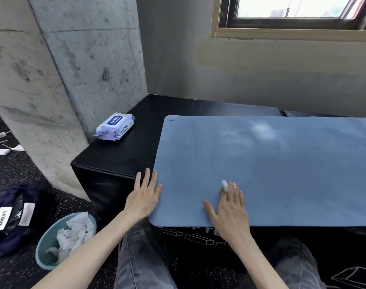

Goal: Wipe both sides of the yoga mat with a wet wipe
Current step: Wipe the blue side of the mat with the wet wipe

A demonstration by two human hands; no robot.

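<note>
Yoga mat [271, 163] lies flat on black bench [115, 161], at near edge. Right hand [230, 207], fingers straight, presses wet wipe [225, 185] on mat near its near-left corner. Left hand [145, 195], open flat, pins mat's left edge. We judge: keep the pin firm, wipe in long overlapping strokes, even pressure.

our right hand [230, 207] presses a wet wipe [225, 185] flat on the blue yoga mat [282, 163]; our left hand [144, 195] steadies its corner.
</note>
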